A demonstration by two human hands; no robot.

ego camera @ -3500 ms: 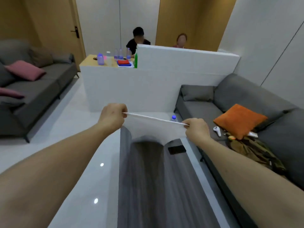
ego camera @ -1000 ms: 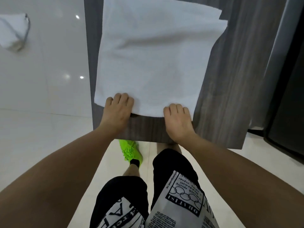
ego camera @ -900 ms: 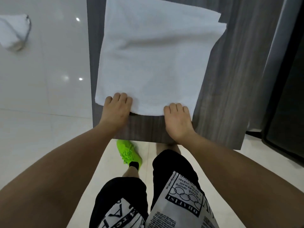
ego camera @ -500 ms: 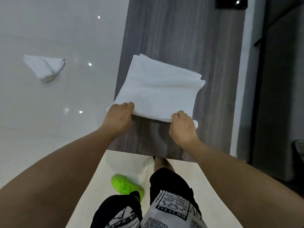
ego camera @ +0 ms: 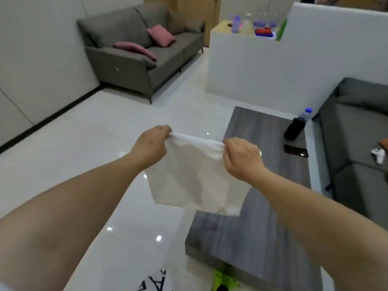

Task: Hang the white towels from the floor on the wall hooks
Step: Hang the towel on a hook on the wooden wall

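1. Far left: grey sofa (ego camera: 144, 53) with pink cushions (ego camera: 161, 35), against the wall across the white floor (ego camera: 84, 143).
2. Left hand (ego camera: 150, 144): fingers curled, pinching the left top corner of the white towel (ego camera: 193, 175).
3. Centre: white towel held up in the air, folded, top edge stretched between both hands, lower part hanging free above the near edge of the grey table (ego camera: 262, 227) and the floor.
4. Right hand (ego camera: 241, 157): clenched round the right top corner of the same towel.
5. Right: dark bottle (ego camera: 294, 129), clear bottle with blue cap (ego camera: 306, 114) and black phone (ego camera: 296, 150) on the table; second sofa (ego camera: 361, 143) beyond.
6. Step in hand, as judged: towel lifted and carried toward hanging. No wall hooks in view; next move calls for turning to find a hook, then draping the top edge over it.
7. Writing: black letters on the shorts (ego camera: 156, 283) at the bottom edge, too cropped to read. No brand legible elsewhere.
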